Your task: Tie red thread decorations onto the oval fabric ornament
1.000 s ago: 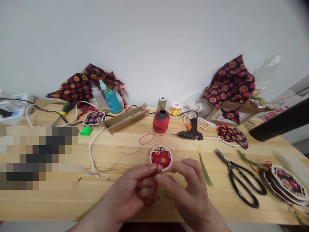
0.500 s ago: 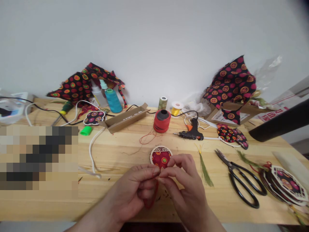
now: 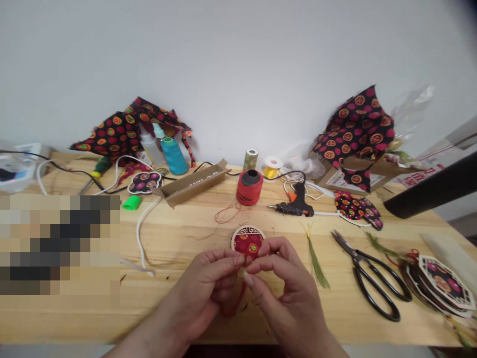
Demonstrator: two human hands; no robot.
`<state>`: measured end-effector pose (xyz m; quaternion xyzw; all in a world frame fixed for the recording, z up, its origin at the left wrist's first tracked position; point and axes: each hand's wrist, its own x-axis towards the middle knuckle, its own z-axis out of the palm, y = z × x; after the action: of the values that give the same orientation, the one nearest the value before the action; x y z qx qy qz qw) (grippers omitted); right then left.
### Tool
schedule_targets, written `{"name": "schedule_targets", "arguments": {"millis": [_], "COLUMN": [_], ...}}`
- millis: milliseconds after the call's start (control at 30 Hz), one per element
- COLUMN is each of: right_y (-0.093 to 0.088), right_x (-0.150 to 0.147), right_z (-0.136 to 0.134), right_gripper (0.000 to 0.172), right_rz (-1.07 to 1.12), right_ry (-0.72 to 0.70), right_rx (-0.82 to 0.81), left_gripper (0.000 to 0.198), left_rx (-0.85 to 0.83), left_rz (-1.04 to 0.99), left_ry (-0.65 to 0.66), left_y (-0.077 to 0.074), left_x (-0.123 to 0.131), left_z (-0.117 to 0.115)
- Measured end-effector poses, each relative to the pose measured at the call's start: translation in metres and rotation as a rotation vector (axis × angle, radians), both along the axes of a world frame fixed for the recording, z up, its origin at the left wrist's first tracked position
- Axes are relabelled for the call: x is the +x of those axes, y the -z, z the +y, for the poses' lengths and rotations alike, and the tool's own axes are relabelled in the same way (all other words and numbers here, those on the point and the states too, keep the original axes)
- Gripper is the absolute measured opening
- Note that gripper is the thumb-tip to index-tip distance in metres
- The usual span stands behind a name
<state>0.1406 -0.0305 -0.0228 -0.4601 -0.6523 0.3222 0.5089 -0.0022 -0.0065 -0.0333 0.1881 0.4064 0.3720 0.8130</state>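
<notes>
Close together at the table's front middle, both hands work at a red cord [image 3: 244, 288]. My left hand [image 3: 208, 283] pinches it between thumb and forefinger, its other fingers curled. Thumb and forefinger of my right hand [image 3: 286, 283] meet on the same cord from the other side, partly hiding the spot. Below the fingers the cord hangs in a loop. Just beyond the fingertips lies a round ornament [image 3: 248, 241] of dark red patterned fabric in a pale cut-out frame, its lower edge covered by my hands.
A red thread spool [image 3: 249, 189] and a black glue gun [image 3: 296, 204] stand behind the hands. To the right lie a green tassel [image 3: 316, 261], black-handled scissors [image 3: 367, 273] and stacked framed ornaments [image 3: 443, 283]. A long cardboard box [image 3: 196, 184] and a teal thread cone [image 3: 174, 155] are at the back left.
My right thumb has shifted slightly away from the forefinger, and the fingertips have moved a little on the red cord. The ornament and the tools lie as before.
</notes>
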Motion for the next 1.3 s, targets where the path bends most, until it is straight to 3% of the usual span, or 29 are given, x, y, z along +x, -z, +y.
{"name": "schedule_targets", "arguments": {"millis": [200,433,767,1000,1300], "right_y": [0.001,0.0,-0.003,-0.002,0.0], "right_x": [-0.002,0.001,0.007,0.008,0.006], "right_z": [-0.003,-0.002,0.002,0.003,0.0], "right_gripper": [0.015,0.013,0.015,0.016,0.017], "right_rz": [0.003,-0.113,-0.217,-0.224,-0.234], "right_ry": [-0.006,0.014,-0.013,-0.008,0.063], "right_rx": [0.032,-0.114,-0.216,-0.196,-0.1], "left_gripper": [0.012,0.009,0.003,0.007,0.011], "left_rx": [0.026,0.13,0.286,0.451,0.565], "left_rz": [0.094,0.268,0.464,0.644,0.731], "left_ry": [-0.012,-0.084,-0.04,0.023,-0.023], "left_y": [-0.002,-0.009,-0.01,-0.013,-0.011], "left_x": [-0.001,0.001,0.001,-0.001,0.002], "left_z": [-0.001,-0.002,-0.002,-0.003,-0.005]}}
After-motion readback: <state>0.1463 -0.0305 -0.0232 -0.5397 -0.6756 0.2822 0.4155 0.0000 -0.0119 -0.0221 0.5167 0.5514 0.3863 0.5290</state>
